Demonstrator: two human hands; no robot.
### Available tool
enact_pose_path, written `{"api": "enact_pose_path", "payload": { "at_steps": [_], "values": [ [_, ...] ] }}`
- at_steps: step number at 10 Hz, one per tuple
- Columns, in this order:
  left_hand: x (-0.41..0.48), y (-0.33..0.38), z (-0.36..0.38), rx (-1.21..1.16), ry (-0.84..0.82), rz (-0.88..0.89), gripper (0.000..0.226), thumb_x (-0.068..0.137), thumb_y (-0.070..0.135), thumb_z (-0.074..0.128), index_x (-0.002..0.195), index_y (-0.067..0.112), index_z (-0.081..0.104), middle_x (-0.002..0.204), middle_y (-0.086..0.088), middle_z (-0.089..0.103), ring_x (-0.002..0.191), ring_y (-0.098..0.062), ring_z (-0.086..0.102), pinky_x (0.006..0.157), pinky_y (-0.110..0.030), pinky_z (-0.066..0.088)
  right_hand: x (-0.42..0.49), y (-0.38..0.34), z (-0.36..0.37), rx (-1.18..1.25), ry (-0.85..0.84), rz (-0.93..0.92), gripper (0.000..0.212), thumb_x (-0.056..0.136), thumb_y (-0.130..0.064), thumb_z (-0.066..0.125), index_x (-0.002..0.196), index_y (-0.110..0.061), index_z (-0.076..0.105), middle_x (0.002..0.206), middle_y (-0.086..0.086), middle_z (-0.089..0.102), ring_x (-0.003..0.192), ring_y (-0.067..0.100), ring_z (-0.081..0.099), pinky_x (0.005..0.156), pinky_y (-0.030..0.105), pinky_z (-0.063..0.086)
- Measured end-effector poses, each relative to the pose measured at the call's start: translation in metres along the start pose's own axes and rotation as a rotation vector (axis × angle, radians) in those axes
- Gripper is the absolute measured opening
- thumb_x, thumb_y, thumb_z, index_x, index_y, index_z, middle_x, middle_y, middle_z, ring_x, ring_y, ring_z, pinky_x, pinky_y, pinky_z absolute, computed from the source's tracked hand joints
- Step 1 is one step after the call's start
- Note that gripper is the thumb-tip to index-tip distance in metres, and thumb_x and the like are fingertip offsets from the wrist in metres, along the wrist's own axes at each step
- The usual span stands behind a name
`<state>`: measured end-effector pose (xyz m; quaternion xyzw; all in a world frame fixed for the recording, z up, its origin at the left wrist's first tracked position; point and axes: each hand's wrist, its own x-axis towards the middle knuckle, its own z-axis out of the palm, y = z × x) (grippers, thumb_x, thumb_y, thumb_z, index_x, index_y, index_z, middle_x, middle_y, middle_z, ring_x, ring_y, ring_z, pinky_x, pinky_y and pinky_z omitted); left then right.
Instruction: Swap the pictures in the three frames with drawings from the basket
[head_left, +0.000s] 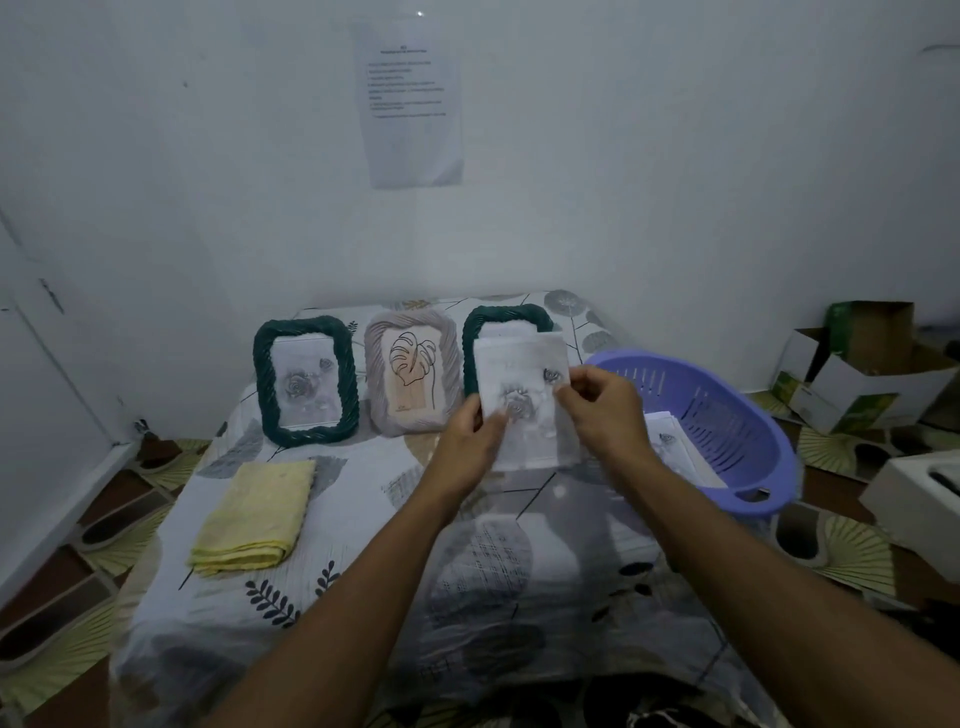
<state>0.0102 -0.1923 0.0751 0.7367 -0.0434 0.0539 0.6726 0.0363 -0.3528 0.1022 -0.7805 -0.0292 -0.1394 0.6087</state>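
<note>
Three frames stand at the back of the table. The left green frame (305, 381) shows a grey rose drawing. The middle beige frame (413, 373) shows a leaf line picture. The right green frame (506, 322) is mostly hidden behind a rose drawing (522, 364) held up in front of it. My left hand (467, 441) pinches the drawing's left edge, and my right hand (602, 408) pinches its right edge. The purple basket (727, 415) sits at the right, with more drawings (670, 441) inside.
A folded yellow cloth (257, 514) lies at the table's left. The table (363, 519) has a leaf-patterned cover. Cardboard boxes (862, 364) sit on the floor at the right. A printed sheet (413, 101) hangs on the white wall.
</note>
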Motion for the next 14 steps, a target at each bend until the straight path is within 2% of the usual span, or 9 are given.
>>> {"api": "enact_pose_path", "payload": {
  "at_steps": [1, 3, 4, 5, 7, 9, 11, 12, 14],
  "values": [
    [0.012, 0.012, 0.031, 0.032, -0.049, 0.008, 0.016, 0.099, 0.033, 0.045, 0.104, 0.021, 0.055, 0.102, -0.004, 0.066, 0.087, -0.017, 0.063, 0.072, -0.033, 0.053, 0.032, -0.006, -0.054, -0.016, 0.101, 0.057, 0.009, 0.087, -0.009, 0.065, 0.088, -0.014, 0.072, 0.088, 0.004, 0.073, 0.08, 0.02, 0.067, 0.073, 0.036, 0.056],
    [0.027, 0.011, 0.089, 0.246, -0.099, -0.047, 0.045, 0.093, 0.036, 0.056, 0.133, 0.019, 0.042, 0.118, -0.004, 0.058, 0.099, -0.02, 0.059, 0.082, -0.038, 0.052, 0.073, 0.048, -0.133, -0.301, 0.138, 0.314, 0.014, 0.076, -0.005, 0.068, 0.068, -0.015, 0.07, 0.084, 0.017, 0.073, 0.081, 0.035, 0.07, 0.077, 0.047, 0.059],
    [0.029, 0.008, 0.102, 0.258, -0.096, -0.033, 0.048, 0.094, 0.024, 0.058, 0.137, 0.015, 0.04, 0.123, -0.007, 0.055, 0.099, -0.02, 0.056, 0.082, -0.034, 0.049, 0.074, 0.063, -0.133, -0.461, 0.038, 0.337, 0.007, 0.079, -0.002, 0.067, 0.074, -0.004, 0.071, 0.084, 0.023, 0.071, 0.079, 0.035, 0.068, 0.07, 0.043, 0.057],
    [0.032, -0.004, 0.103, 0.407, -0.09, -0.016, 0.057, 0.094, 0.027, 0.058, 0.144, 0.012, 0.035, 0.136, -0.009, 0.045, 0.112, -0.024, 0.05, 0.098, -0.042, 0.044, 0.076, 0.073, -0.124, -0.629, -0.033, 0.322, 0.01, 0.081, -0.004, 0.067, 0.086, 0.0, 0.074, 0.086, 0.018, 0.07, 0.082, 0.032, 0.067, 0.072, 0.039, 0.054],
    [0.035, -0.014, 0.101, 0.437, -0.063, 0.032, 0.06, 0.093, 0.031, 0.059, 0.145, 0.013, 0.034, 0.134, -0.008, 0.045, 0.101, -0.017, 0.051, 0.093, -0.035, 0.046, 0.074, 0.087, -0.116, -0.854, -0.07, 0.316, 0.013, 0.083, -0.009, 0.066, 0.093, -0.003, 0.072, 0.095, 0.017, 0.071, 0.09, 0.032, 0.066, 0.071, 0.035, 0.051],
    [0.037, -0.014, 0.103, 0.457, -0.033, 0.086, 0.059, 0.092, 0.031, 0.06, 0.143, 0.011, 0.038, 0.127, -0.008, 0.048, 0.093, -0.014, 0.053, 0.088, -0.031, 0.049, 0.063, 0.084, -0.113, -1.193, -0.155, 0.135, 0.017, 0.088, -0.018, 0.058, 0.103, -0.008, 0.057, 0.103, 0.012, 0.062, 0.089, 0.03, 0.059, 0.068, 0.032, 0.046],
    [0.035, -0.013, 0.078, 0.583, -0.132, 0.196, 0.046, 0.096, 0.036, 0.05, 0.138, 0.018, 0.043, 0.115, -0.003, 0.049, 0.102, -0.019, 0.052, 0.087, -0.032, 0.043, 0.065, 0.076, -0.11, -1.233, -0.256, 0.066, 0.018, 0.087, -0.027, 0.06, 0.097, -0.012, 0.055, 0.103, 0.01, 0.062, 0.094, 0.03, 0.061, 0.072, 0.033, 0.049],
    [0.035, -0.02, 0.04, 0.7, -0.102, 0.204, 0.048, 0.094, 0.035, 0.055, 0.136, 0.014, 0.047, 0.123, -0.009, 0.052, 0.114, -0.022, 0.051, 0.097, -0.036, 0.043, 0.065, 0.06, -0.094, -1.106, -0.23, -0.043, 0.029, 0.088, -0.032, 0.058, 0.108, -0.012, 0.065, 0.109, 0.008, 0.068, 0.099, 0.03, 0.063, 0.083, 0.043, 0.054],
    [0.009, -0.039, -0.048, 1.07, 0.054, 0.098, 0.049, 0.09, 0.046, 0.049, 0.13, 0.018, 0.054, 0.13, -0.008, 0.054, 0.119, -0.028, 0.048, 0.096, -0.04, 0.04, 0.029, 0.019, -0.012, -0.795, -0.257, -0.406, 0.029, 0.09, -0.029, 0.054, 0.113, -0.017, 0.067, 0.113, 0.005, 0.065, 0.103, 0.026, 0.059, 0.084, 0.04, 0.051]
  ]
}}
